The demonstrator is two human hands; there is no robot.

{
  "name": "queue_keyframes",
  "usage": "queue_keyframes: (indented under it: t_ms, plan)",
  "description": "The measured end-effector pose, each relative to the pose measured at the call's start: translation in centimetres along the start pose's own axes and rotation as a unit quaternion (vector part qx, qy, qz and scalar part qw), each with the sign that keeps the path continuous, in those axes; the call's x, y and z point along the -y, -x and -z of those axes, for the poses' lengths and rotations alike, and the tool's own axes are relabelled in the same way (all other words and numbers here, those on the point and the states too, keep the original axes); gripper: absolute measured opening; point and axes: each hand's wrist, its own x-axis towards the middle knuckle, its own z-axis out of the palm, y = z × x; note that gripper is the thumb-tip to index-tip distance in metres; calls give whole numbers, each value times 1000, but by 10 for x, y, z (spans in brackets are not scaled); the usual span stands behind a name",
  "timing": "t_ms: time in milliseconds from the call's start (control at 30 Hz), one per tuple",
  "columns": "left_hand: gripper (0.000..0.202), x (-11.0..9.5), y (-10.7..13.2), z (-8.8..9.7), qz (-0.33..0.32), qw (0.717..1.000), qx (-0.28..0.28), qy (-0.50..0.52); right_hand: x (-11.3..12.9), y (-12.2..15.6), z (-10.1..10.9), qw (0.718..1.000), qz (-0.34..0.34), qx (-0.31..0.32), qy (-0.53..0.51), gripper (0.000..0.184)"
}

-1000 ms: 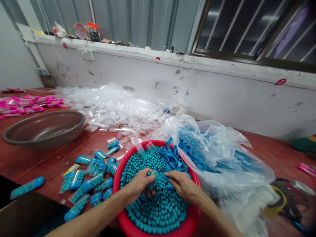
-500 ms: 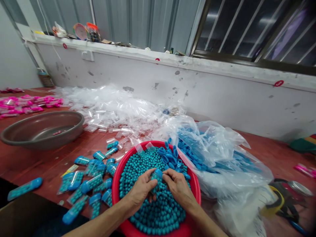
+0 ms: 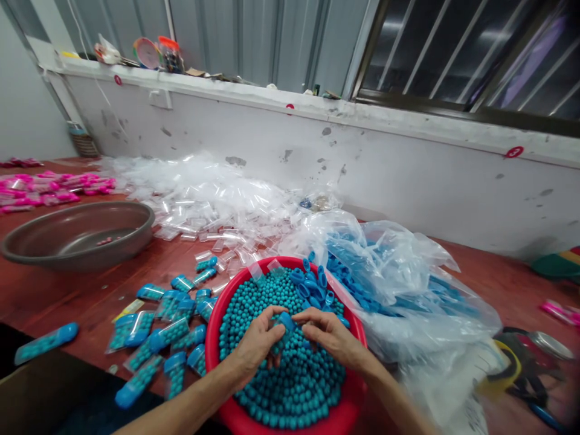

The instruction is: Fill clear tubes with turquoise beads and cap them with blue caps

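A red basin [image 3: 217, 353] at the near edge is full of small teal balls [image 3: 294, 386], with several blue caps [image 3: 312, 283] at its far side. Over the balls, my left hand [image 3: 254, 347] is curled round a clear tube filled with balls. My right hand [image 3: 328, 335] pinches the blue cap [image 3: 286, 320] on that tube's top end. Filled, capped tubes [image 3: 170, 332] lie scattered on the red table just left of the basin.
A clear bag of blue caps [image 3: 394, 278] sits right of the basin. A heap of empty clear tubes [image 3: 203, 199] lies behind. A grey basin [image 3: 77, 232] stands at the left, pink tubes [image 3: 49, 187] beyond it. Tools [image 3: 530, 362] lie at the right.
My hands came together over the balls. The right hand brought a blue cap onto the tube held in the left, and both lifted slightly.
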Motion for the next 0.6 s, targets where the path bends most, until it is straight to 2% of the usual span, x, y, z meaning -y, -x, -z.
queue_keyframes:
  t_ms: [100, 200, 267, 333, 367, 433, 500, 600]
  plan:
    - [38, -3, 1, 7, -6, 999, 49, -12, 0, -8, 3, 991, -52, -34, -121, 35]
    - [34, -3, 3, 6, -12, 998, 37, -54, -1, -13, -2, 984, -65, -102, -129, 49]
    - [36, -2, 4, 2, -14, 997, 9, -75, 0, -11, -8, 993, -42, -97, -50, 44]
    - [41, 0, 4, -2, -21, 996, -17, -80, 2, -5, -14, 997, -7, -60, 49, 41]
    - [42, 0, 4, -4, -33, 996, -29, -82, 3, -2, -18, 995, 9, -37, 94, 46]
    - [43, 0, 3, -7, -75, 992, -48, -84, 4, 4, -27, 986, 26, -6, 163, 71]
    - [37, -2, 3, -9, -111, 989, -45, -83, 4, 8, -36, 975, 24, -4, 221, 93]
    - [24, -5, 5, -11, -119, 990, -25, -70, 8, 9, -46, 948, 19, -32, 317, 90]
